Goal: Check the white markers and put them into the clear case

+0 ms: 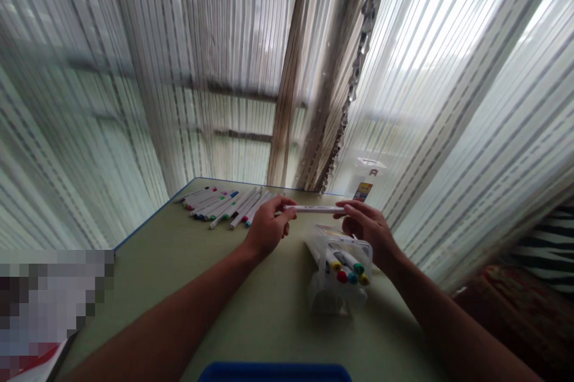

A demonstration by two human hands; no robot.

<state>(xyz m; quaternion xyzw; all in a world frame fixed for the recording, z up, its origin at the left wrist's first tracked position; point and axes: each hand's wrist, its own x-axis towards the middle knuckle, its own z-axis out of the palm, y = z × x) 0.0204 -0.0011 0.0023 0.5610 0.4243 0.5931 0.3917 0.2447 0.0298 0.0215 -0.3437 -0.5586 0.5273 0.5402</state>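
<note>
A white marker (314,209) is held level between both hands above a green table (188,262). My left hand (268,226) pinches its left end, and my right hand (368,228) pinches its right end. Just below my right hand lies a clear plastic case (343,250) on its side, with several markers showing yellow, red, green and teal caps. To the left of my left hand, a row of several white markers (228,202) with coloured caps lies on the table near its far edge.
Sheer striped curtains (448,101) hang behind and to the right of the table. A small packet with a yellow label (363,191) stands by the curtain. A blue object (273,372) sits at the near edge. Striped fabric (551,244) lies at the right.
</note>
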